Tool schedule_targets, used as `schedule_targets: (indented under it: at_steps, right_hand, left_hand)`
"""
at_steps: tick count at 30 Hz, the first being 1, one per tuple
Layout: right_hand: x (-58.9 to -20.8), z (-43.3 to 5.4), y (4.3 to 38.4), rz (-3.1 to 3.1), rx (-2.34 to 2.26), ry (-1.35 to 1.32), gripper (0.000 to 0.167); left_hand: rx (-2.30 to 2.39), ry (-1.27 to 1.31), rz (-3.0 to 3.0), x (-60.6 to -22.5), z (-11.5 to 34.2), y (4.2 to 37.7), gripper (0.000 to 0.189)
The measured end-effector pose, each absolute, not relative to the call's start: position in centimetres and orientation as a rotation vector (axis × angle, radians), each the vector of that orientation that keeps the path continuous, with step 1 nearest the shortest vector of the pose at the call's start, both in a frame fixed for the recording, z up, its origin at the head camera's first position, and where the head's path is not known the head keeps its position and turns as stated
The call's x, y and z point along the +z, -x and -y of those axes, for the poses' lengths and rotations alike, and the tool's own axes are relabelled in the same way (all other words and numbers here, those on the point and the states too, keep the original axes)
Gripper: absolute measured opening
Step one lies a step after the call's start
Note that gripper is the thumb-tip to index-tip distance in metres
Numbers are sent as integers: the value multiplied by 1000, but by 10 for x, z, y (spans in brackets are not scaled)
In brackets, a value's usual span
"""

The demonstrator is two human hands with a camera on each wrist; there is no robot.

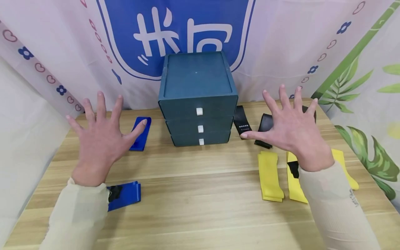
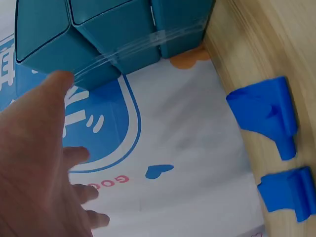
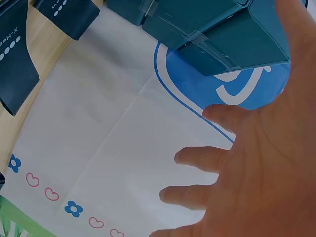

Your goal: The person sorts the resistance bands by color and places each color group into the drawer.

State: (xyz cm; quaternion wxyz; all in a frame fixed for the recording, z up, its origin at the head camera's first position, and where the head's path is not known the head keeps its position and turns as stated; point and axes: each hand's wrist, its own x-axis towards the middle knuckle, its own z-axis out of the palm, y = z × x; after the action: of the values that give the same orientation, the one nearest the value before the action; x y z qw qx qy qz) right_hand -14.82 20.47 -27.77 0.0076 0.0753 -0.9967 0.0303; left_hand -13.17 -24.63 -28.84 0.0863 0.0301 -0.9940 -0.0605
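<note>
Both hands hover over the table with fingers spread wide, holding nothing. My left hand [image 1: 101,142] is left of a dark teal three-drawer box [image 1: 197,78], its thumb overlapping a folded blue band [image 1: 142,133] in the head view. Another blue band [image 1: 129,196] lies by the left sleeve, partly hidden. On the other side, my right hand [image 1: 290,128] is over folded black bands [image 1: 264,128], some hidden behind it. Several yellow bands [image 1: 270,177] lie below that hand, partly covered by the wrist. The drawers show small white knobs [image 1: 199,111] and look closed.
The wooden table [image 1: 193,208] meets a white printed curtain [image 1: 134,93] with a blue emblem behind the box. Clear tape [image 2: 143,44] runs across the drawers' side in the left wrist view. A leaf-patterned cloth [image 1: 375,114] hangs at the right.
</note>
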Motion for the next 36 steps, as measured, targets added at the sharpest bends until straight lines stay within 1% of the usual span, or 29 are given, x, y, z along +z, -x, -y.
schedule_targets:
  at_steps: [2, 5, 9, 12, 17, 20, 22, 26, 29, 32, 36]
  right_hand:
    - [-278, -206, 148, 3111, 100, -246, 134]
    - [-280, -208, 146, 3106, 140, -272, 131]
    - [-286, -212, 145, 3087, 282, -314, 126]
    - [-293, -215, 143, 3061, 394, -321, 122]
    - [-306, -215, 138, 3028, 611, -307, 111]
    - [-313, -212, 135, 2980, 776, -342, 99]
    - [-317, -208, 133, 2924, 876, -395, 86]
    - [-326, -197, 132, 2782, 1033, -510, 52]
    - [-331, -190, 132, 2705, 1085, -578, 34]
    - [-334, -184, 132, 2671, 1125, -629, 28]
    - [-334, -173, 131, 2638, 1224, -673, 25]
  left_hand:
    - [-236, -59, 2946, -290, 244, 133, 99]
    - [-415, 40, 2864, -293, 237, 136, 84]
    - [-830, 173, 2672, -296, 217, 142, 62]
    - [-1148, 194, 2577, -295, 201, 150, 53]
    - [-1600, 212, 2496, -290, 186, 168, 51]
    - [-1849, 260, 2414, -292, 182, 178, 50]
    - [-2008, 285, 2332, -296, 181, 183, 51]
    - [-2254, 309, 2171, -303, 179, 192, 54]
    - [-2345, 290, 2093, -305, 178, 196, 54]
    - [-2356, 257, 2059, -304, 181, 196, 51]
    - [-2346, 251, 2073, -301, 182, 193, 49]
